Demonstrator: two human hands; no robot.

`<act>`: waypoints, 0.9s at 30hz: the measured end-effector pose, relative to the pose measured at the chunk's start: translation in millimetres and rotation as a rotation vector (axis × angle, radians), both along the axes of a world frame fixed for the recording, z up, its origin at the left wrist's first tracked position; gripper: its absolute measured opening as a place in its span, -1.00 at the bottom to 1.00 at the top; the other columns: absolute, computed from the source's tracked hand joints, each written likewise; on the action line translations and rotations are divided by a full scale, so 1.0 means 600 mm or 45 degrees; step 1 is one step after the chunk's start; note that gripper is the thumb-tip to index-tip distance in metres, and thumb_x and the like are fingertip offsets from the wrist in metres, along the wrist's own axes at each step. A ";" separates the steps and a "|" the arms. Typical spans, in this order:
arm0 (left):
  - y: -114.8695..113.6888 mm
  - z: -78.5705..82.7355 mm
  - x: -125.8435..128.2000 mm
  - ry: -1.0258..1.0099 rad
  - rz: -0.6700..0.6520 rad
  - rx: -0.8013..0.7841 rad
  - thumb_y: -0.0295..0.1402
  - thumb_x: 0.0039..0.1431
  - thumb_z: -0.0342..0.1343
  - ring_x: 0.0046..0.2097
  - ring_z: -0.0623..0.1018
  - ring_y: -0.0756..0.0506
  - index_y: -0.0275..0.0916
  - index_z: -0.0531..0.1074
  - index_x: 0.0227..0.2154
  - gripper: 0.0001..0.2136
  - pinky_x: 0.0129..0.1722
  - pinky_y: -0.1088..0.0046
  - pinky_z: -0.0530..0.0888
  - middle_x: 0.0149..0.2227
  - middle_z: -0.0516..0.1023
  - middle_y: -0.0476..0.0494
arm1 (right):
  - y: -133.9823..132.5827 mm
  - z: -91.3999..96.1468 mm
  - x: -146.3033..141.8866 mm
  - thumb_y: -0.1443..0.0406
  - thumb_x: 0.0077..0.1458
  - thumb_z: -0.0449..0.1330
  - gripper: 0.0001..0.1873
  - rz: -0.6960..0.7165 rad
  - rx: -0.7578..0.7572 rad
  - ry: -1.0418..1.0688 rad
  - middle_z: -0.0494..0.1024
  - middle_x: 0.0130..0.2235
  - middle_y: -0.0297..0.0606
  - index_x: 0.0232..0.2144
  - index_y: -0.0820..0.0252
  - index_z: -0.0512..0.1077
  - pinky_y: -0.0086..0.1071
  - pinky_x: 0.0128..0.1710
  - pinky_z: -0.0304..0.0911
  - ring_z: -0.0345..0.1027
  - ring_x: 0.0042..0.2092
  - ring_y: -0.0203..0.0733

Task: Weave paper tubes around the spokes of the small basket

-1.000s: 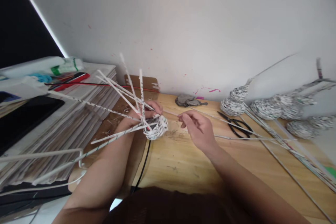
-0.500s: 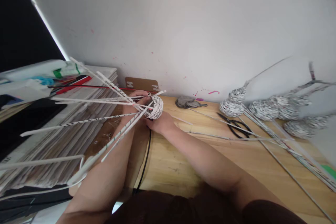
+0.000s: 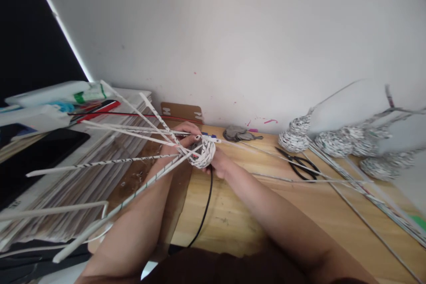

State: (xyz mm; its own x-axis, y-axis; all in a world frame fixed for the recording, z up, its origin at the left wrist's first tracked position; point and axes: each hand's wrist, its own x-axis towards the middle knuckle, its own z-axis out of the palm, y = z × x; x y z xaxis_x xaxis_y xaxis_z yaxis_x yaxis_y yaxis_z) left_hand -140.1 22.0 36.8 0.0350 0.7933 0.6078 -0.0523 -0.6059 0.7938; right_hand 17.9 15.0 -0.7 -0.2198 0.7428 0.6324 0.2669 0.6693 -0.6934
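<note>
A small woven paper ball (image 3: pixel 205 153) of white printed paper sits between my hands, above the table edge. Several long rolled-paper tubes (image 3: pixel 143 159) fan out from its open side to the left. My left hand (image 3: pixel 189 131) is closed around the tube bases at the far side of the ball. My right hand (image 3: pixel 218 165) curls behind and under the ball, its fingers mostly hidden. From just below that hand a black cable (image 3: pixel 208 204) runs down toward me. Beside the ball's top is a small blue and white piece (image 3: pixel 210 137), too small to name.
Black-handled scissors (image 3: pixel 299 165) and a grey cloth (image 3: pixel 238 134) lie on the wooden table (image 3: pixel 239 217). Woven paper gourds (image 3: pixel 294 135) stand at the right by the wall, near long paper tubes (image 3: pixel 366 193). On the left are stacked papers (image 3: pixel 76 199) and a black phone-like slab (image 3: pixel 49 155).
Both hands and the paper ball have shifted right and slightly nearer to me. The cable's upper end has moved right too, and the blue and white piece now shows. The view has shifted slightly.
</note>
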 end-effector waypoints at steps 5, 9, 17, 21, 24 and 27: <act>0.000 -0.004 0.003 -0.027 -0.033 -0.047 -0.30 0.00 0.38 -0.28 0.54 -0.14 -0.08 0.63 -0.43 -0.93 -0.26 0.27 0.46 -0.33 0.56 -0.13 | -0.044 0.034 0.076 0.18 0.25 0.13 -0.79 0.161 -0.791 0.183 0.50 -0.54 -0.44 -0.23 0.23 0.35 -0.58 -0.77 0.13 0.37 -0.66 -0.36; 0.005 -0.011 0.004 -0.020 -0.001 -0.105 -0.27 -0.01 0.38 -0.25 0.54 -0.13 -0.07 0.63 -0.45 -0.94 -0.22 0.30 0.47 -0.34 0.56 -0.10 | -0.095 0.085 0.145 0.10 0.12 0.31 -0.55 0.068 -0.906 0.458 0.43 -0.49 -0.44 -0.04 0.21 0.34 -0.55 -0.66 0.13 0.31 -0.56 -0.39; 0.016 -0.017 -0.001 0.131 0.158 -0.184 -0.29 -0.08 0.39 -0.26 0.56 -0.16 -0.09 0.62 -0.49 -0.92 -0.20 0.28 0.50 -0.35 0.59 -0.14 | -0.136 0.077 0.206 0.02 0.31 0.08 -0.59 0.344 -0.836 0.688 0.20 -0.61 -0.50 -0.01 0.21 0.37 -0.45 -0.62 -0.04 0.07 -0.60 -0.37; 0.021 -0.023 0.004 0.158 0.216 -0.204 -0.29 -0.09 0.38 -0.26 0.56 -0.16 -0.12 0.61 -0.52 -0.92 -0.20 0.27 0.50 -0.37 0.59 -0.15 | -0.110 0.108 0.257 0.07 0.32 0.10 -0.69 0.099 -0.449 0.616 0.28 -0.58 -0.44 -0.09 0.16 0.40 -0.36 -0.52 0.09 0.15 -0.55 -0.30; 0.020 -0.028 0.011 0.167 0.216 -0.218 -0.31 -0.08 0.36 -0.27 0.56 -0.15 -0.15 0.60 -0.51 -0.93 -0.21 0.28 0.51 -0.38 0.59 -0.15 | -0.095 0.137 0.298 0.09 0.34 0.07 -0.75 -0.181 -0.102 0.754 0.23 -0.60 -0.46 -0.22 0.10 0.42 -0.35 -0.55 0.04 0.10 -0.58 -0.30; 0.018 -0.030 0.018 0.177 0.197 -0.206 -0.35 -0.06 0.34 -0.27 0.56 -0.13 -0.18 0.61 -0.51 -0.95 -0.20 0.29 0.51 -0.38 0.59 -0.14 | -0.100 0.136 0.310 0.05 0.33 0.05 -0.72 -0.091 -0.291 0.527 0.31 -0.58 -0.43 -0.17 0.10 0.40 -0.34 -0.53 0.09 0.17 -0.56 -0.27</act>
